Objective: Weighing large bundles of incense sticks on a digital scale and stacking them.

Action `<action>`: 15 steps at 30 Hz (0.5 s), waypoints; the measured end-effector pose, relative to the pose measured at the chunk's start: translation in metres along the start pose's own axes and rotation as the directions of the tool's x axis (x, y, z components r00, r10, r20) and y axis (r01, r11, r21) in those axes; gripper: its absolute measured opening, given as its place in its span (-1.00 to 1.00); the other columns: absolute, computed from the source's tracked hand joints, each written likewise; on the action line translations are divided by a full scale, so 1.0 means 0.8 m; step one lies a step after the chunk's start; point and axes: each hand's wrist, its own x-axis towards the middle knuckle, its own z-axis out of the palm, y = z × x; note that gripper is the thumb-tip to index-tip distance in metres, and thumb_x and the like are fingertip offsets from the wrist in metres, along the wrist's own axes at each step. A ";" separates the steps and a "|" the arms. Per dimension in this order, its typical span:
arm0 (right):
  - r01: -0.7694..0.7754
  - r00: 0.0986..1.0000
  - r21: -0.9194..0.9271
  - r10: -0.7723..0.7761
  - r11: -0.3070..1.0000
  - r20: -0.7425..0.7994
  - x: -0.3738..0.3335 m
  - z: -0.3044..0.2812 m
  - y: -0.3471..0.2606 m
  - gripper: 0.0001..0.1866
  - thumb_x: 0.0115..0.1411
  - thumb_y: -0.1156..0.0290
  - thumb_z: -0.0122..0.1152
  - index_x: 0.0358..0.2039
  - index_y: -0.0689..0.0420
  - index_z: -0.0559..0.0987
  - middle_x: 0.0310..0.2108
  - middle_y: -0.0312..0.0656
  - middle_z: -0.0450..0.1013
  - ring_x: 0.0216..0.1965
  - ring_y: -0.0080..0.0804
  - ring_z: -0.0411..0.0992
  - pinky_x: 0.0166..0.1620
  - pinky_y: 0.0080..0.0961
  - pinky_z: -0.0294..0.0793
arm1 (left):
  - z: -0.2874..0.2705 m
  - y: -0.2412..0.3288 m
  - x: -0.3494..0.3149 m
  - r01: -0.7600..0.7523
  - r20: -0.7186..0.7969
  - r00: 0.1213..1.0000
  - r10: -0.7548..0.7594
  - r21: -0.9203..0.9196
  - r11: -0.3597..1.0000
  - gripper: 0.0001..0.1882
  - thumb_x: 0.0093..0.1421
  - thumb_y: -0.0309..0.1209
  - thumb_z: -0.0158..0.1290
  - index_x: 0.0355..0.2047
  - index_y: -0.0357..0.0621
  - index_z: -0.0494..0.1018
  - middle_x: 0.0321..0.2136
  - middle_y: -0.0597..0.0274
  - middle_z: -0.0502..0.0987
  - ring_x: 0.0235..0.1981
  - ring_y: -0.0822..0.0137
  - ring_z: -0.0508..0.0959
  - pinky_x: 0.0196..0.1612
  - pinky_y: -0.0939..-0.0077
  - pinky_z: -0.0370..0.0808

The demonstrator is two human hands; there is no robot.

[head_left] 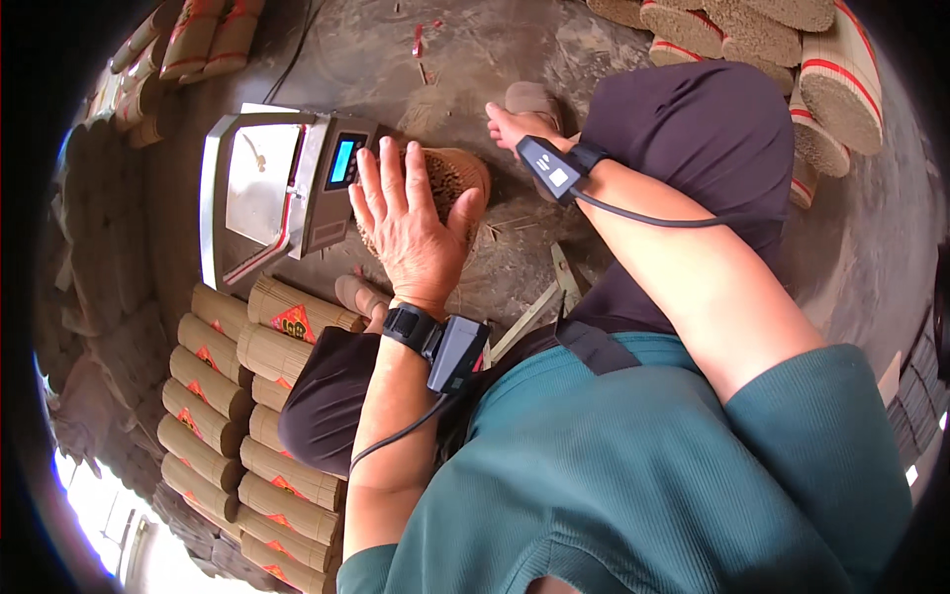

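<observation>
My left hand (pixel 411 223) lies flat with its fingers spread over the end of a round bundle of thin sticks (pixel 457 170). The palm covers much of the stick ends, and nothing is gripped in it. Just left of the bundle is a grey metal device (pixel 327 213) with a blue lit display. My right hand (pixel 517 124) is held to the right of the bundle, apart from it, near a shoe (pixel 534 102). It is seen from the side with its fingers partly stretched, and I see nothing in it.
Stacked stick bundles (pixel 292 406) with red labels lie to the left of my legs. More bundles with red bands (pixel 841 79) are piled at the far right, and others (pixel 193 40) at the far left. A wooden piece (pixel 529 317) and a dark cable (pixel 294 59) are on the floor.
</observation>
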 end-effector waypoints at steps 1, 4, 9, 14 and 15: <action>-0.019 1.000 0.009 0.019 1.000 0.007 0.002 0.002 0.003 -0.21 0.25 -0.27 -0.35 0.19 0.18 0.28 0.20 -0.14 0.27 0.22 -0.35 0.23 -0.06 -0.43 0.35 | 0.002 0.001 -0.003 -0.005 0.010 1.000 0.005 0.000 1.000 -0.26 0.14 -0.02 0.07 0.22 -0.15 0.17 0.27 -0.02 0.12 0.34 -0.03 -0.02 0.32 0.01 -0.16; -0.065 0.995 0.096 0.057 0.993 0.084 0.026 0.009 0.025 -0.25 0.26 -0.25 -0.31 0.15 0.16 0.32 0.15 -0.15 0.33 0.16 -0.35 0.30 -0.04 -0.41 0.36 | 0.001 -0.001 -0.006 0.017 0.026 0.999 -0.019 0.066 0.998 -0.23 0.16 0.07 0.00 0.21 -0.20 0.17 0.27 -0.05 0.10 0.35 -0.08 -0.06 0.32 -0.04 -0.19; -0.192 0.976 0.265 0.154 0.945 0.156 0.088 0.015 0.102 -0.50 0.22 -0.04 0.01 -0.05 0.12 0.43 -0.16 -0.22 0.50 -0.22 -0.36 0.50 -0.26 -0.35 0.53 | -0.003 -0.005 -0.011 0.020 0.047 0.999 -0.024 0.073 0.997 -0.23 0.16 0.06 0.01 0.22 -0.20 0.16 0.28 -0.07 0.08 0.34 -0.11 -0.05 0.31 -0.07 -0.17; 0.213 0.894 -0.811 -0.444 0.545 -0.063 0.157 -0.034 0.182 -0.69 0.06 0.16 0.12 -0.42 0.12 0.67 -0.43 0.01 0.56 -0.33 -0.04 0.54 -0.28 -0.21 0.50 | 0.015 0.039 0.021 -0.023 0.060 0.998 0.024 -0.030 0.999 -0.21 0.13 0.02 0.05 0.24 -0.22 0.13 0.29 -0.07 0.06 0.34 -0.13 -0.05 0.30 -0.08 -0.17; 0.236 0.898 -0.802 -0.439 0.549 -0.036 0.153 -0.014 0.174 -0.69 0.06 0.16 0.12 -0.42 0.12 0.67 -0.43 0.01 0.56 -0.33 -0.04 0.54 -0.28 -0.21 0.50 | 0.013 0.031 0.016 -0.004 0.084 0.996 0.005 -0.012 1.000 -0.20 0.13 0.02 0.05 0.24 -0.22 0.13 0.29 -0.08 0.06 0.34 -0.14 -0.05 0.30 -0.08 -0.17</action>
